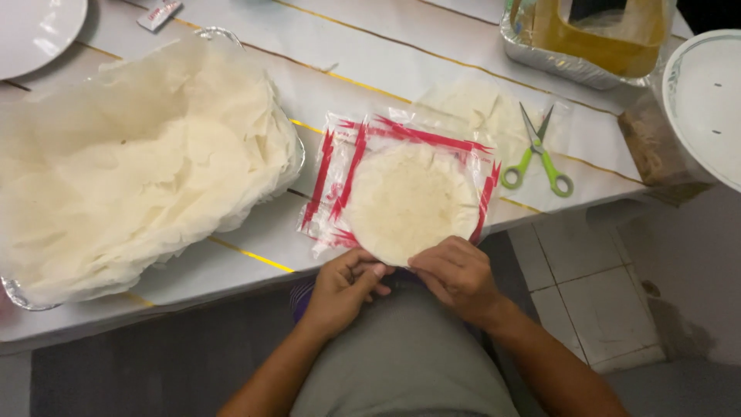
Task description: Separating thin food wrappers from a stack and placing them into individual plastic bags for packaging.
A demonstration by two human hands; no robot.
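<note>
A round pale wafer sheet point(407, 202) lies at the table's front edge on a stack of clear plastic bags with red stripes point(347, 166). My left hand point(343, 287) and my right hand point(457, 276) both pinch the near rim of the wafer, fingers curled over its edge. The two hands sit close together just below the table edge, above my lap.
A large foil tray point(295, 166) piled with thin pale wafer sheets fills the left. Green-handled scissors point(540, 154) lie to the right, by another pale sheet point(471, 104). A foil container point(571, 66), a white round lid point(706, 100) and a white plate point(35, 31) stand further back.
</note>
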